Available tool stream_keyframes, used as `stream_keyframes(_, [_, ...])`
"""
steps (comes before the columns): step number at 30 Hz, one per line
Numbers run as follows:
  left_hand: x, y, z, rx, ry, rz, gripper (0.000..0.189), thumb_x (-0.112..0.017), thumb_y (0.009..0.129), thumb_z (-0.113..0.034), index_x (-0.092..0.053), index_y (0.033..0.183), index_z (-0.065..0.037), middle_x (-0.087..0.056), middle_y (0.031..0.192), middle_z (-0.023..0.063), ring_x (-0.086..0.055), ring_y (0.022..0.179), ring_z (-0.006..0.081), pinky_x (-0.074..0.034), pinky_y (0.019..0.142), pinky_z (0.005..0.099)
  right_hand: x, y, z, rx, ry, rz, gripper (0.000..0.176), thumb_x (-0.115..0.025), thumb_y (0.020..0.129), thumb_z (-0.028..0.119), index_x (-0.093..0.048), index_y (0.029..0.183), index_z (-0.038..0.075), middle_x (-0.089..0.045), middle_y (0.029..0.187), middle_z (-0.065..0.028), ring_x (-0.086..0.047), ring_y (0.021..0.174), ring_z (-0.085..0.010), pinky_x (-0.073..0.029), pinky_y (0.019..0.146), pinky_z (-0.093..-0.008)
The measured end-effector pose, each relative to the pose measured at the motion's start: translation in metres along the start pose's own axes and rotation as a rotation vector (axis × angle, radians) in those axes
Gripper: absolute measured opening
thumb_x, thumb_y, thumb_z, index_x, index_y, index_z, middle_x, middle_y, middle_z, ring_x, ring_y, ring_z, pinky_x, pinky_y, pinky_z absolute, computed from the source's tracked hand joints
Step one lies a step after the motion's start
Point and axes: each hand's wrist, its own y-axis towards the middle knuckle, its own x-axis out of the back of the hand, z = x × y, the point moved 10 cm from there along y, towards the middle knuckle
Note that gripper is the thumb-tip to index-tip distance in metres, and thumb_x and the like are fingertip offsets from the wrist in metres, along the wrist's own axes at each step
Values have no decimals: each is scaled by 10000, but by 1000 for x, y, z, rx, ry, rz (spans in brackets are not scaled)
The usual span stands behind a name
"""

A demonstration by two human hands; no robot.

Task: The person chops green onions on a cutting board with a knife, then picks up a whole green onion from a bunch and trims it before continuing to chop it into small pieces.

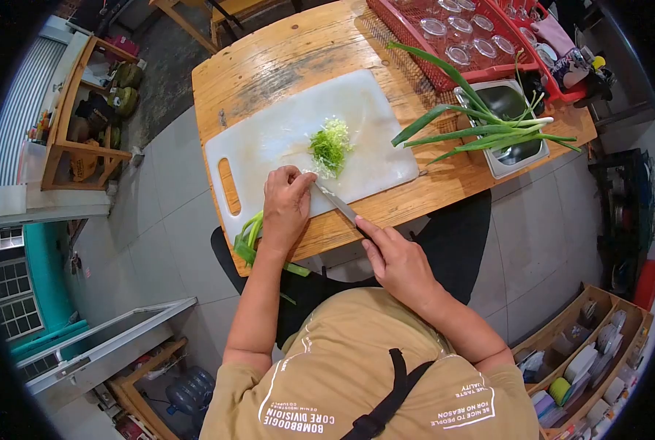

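Note:
My right hand (pixel 399 264) is wrapped round the dark handle of a kitchen knife (pixel 337 202). Its blade points up and left, the tip beside my left fingertips. My left hand (pixel 287 202) rests on the white cutting board (pixel 269 139), fingers curled and closed on a spring onion. Most of its stalk is hidden by the hand; green leaves (pixel 248 238) show beside and beneath the wrist, hanging past the board's near edge. Just beyond the blade lies a small heap of finely chopped spring onion (pixel 330 148), pale and green.
Whole spring onions (pixel 496 133) lie across a metal container (pixel 497 163) at the table's right. Behind it, a red crate (pixel 415 44) holds several upturned glasses. The wooden table's (pixel 247 62) near edge is close to my body.

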Motion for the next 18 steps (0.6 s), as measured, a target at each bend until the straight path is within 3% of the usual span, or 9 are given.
stream_keyframes(2, [0,0,0,-2,-20,-10,309,-749,873,63,-799,1146,-73,-653,1099,121,-637,1061,344,-517,980,478,8,-3,2,-14,41,5,481,-665,1116,201,-608,1594,179,-686,985,-186,-725,783,-430,-610,709,-527])
stream_keyframes(9, [0,-2,6,30,-55,-29,289,-744,885,62,-800,1139,-64,-665,1114,129,-640,1075,353,-522,992,478,12,0,1,-71,195,-13,458,-612,1148,185,-578,1600,122,-758,1141,-255,-744,962,-485,-613,855,-552])
stream_keyframes(18, [1,-1,4,15,-64,-30,258,-746,891,58,-807,1118,-50,-673,1086,129,-646,1060,349,-539,971,469,-16,16,6,-36,260,-20,464,-561,1168,184,-529,1616,72,-755,1210,-320,-736,1046,-526,-593,870,-592])
